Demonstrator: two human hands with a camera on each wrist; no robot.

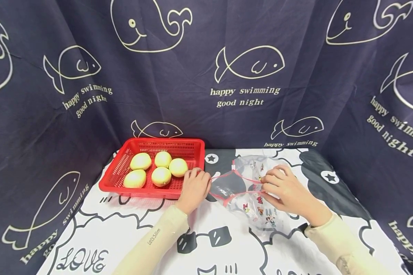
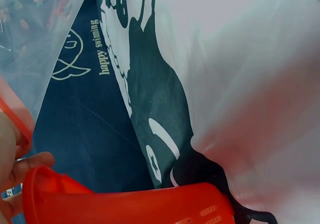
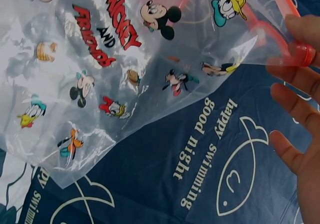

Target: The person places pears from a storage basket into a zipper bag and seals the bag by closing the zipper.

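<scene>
Dark blue curtain (image 1: 244, 126), printed with pale whales, fish and lettering, hangs behind the tabletop (image 1: 141, 233) and along its left and right edges. Black-and-white cartoon cloth (image 1: 124, 248) covers the tabletop, with "LOVE" written near its left edge.

At the far left corner sits a red basket (image 1: 141, 193) with slotted walls, its back side close to the far edge. To its right, past the middle of the far half of the tabletop, is a clear plastic bag (image 1: 247, 217), its mouth spread into a loose diamond between the hands.

Pale sleeves (image 1: 158, 236) reach in from the near edge. The left hand (image 1: 194, 190), just beside the basket's right side, pinches one end of the bag's mouth; whether it also touches the basket rim, I cannot tell. The right hand (image 1: 289, 191) pinches the opposite side of the mouth between thumb and fingers.

Five round yellow fruits (image 1: 161, 176) lie in the basket. Red trim (image 1: 247, 178) lines the bag's mouth, and small cartoon figures (image 3: 160, 19) dot the plastic.
</scene>
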